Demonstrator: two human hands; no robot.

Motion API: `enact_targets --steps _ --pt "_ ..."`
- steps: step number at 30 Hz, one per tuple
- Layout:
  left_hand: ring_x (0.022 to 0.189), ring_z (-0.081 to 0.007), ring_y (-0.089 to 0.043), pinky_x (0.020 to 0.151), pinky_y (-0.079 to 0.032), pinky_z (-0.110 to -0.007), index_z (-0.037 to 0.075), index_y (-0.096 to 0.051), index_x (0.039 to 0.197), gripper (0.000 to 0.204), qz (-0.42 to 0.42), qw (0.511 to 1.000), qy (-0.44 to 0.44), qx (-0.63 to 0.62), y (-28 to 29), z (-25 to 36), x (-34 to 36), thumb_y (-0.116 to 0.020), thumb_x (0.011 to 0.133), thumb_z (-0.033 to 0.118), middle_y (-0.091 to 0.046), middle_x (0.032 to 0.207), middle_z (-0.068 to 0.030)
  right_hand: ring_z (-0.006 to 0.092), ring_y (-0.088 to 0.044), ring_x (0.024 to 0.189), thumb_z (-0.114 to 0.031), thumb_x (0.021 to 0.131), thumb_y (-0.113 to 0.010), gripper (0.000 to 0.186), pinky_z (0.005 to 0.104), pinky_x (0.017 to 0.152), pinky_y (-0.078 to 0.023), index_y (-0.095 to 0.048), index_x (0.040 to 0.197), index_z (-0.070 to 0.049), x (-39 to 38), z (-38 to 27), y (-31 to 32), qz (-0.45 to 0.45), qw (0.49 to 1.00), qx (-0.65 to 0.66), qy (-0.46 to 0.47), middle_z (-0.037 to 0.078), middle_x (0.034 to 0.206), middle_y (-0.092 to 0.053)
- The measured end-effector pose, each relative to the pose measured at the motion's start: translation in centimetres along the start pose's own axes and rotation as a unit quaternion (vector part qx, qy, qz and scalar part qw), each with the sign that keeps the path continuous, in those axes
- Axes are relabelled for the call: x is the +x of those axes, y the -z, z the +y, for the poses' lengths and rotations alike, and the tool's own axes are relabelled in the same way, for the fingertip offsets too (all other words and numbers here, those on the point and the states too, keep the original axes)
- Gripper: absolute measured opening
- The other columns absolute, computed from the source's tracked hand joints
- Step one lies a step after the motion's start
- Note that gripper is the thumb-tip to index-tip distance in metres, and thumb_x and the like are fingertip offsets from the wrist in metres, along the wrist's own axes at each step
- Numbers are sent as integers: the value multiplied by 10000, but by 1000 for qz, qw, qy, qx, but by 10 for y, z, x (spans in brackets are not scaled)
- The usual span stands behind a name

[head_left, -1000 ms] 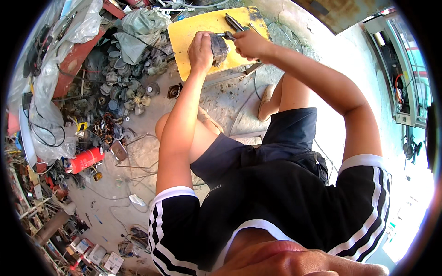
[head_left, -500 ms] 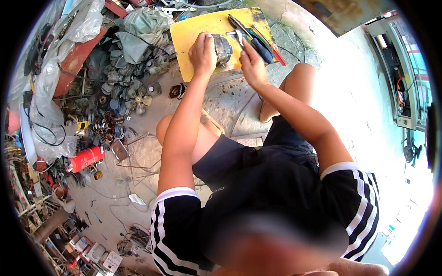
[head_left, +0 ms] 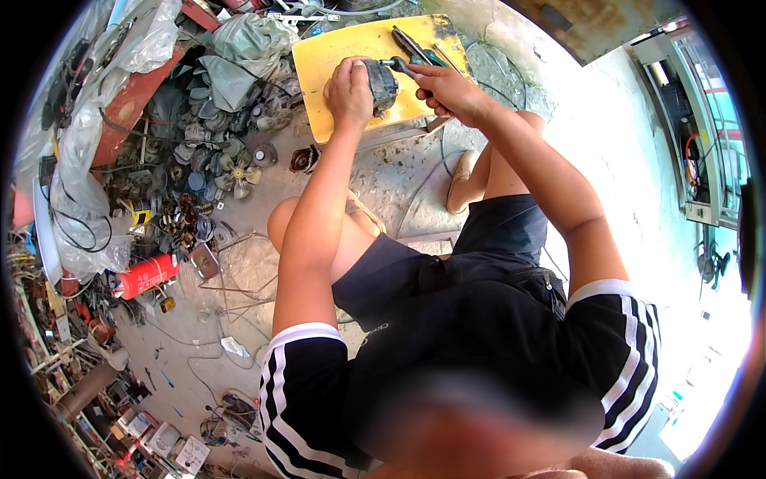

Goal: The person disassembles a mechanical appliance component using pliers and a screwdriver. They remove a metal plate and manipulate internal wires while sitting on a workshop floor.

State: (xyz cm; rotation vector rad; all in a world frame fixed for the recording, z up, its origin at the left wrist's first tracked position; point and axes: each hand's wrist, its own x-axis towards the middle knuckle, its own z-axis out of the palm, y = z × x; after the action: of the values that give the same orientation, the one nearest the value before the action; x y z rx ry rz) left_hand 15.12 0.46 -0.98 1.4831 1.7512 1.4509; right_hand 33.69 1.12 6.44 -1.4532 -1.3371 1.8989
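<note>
A dark, blocky part that looks like a small electric motor [head_left: 384, 88] rests on the yellow tabletop [head_left: 315, 64]. My left hand [head_left: 349, 89] is closed around its left side. My right hand [head_left: 447, 89] grips a hand tool with a dark handle and metal head [head_left: 401, 67]; the exact kind is hard to make out. The tool's head points left and meets the upper right part of the motor, though I cannot tell how it fits. Behind my right hand lie dark-handled pliers [head_left: 412, 44] and other slim tools, partly hidden by it.
Left of the table, motor parts [head_left: 199, 136] and a small fan [head_left: 241, 177] are heaped on the floor. A red cylinder [head_left: 148, 276] lies further left. Thin cables [head_left: 207, 359] run over the floor. A glass-fronted cabinet [head_left: 702, 136] stands at the right.
My right hand has turned, with its forearm swung outward, and the tool's head has come left onto the motor. My left hand stays on the motor.
</note>
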Motion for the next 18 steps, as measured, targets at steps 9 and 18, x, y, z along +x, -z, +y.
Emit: enact_targets --steps 9,18 --pt "950 -302 -609 886 -401 -407 72 -663 962 337 -4 999 -47 -2 -2 -7 3 -391 955 272 -673 963 -110 -13 -522 474 -206 952 -541 219 129 406 -476 -607 852 -23 34 -73 30 -126 978 -90 -139 7 715 -639" --pt "938 -314 -607 885 -391 -416 62 -589 992 289 -12 1000 -24 -7 -2 -7 1 -420 960 294 -668 944 -123 24 -546 495 -223 913 -558 183 177 417 -468 -632 873 -61 50 -87 26 -157 935 -308 -76 1 709 -641"
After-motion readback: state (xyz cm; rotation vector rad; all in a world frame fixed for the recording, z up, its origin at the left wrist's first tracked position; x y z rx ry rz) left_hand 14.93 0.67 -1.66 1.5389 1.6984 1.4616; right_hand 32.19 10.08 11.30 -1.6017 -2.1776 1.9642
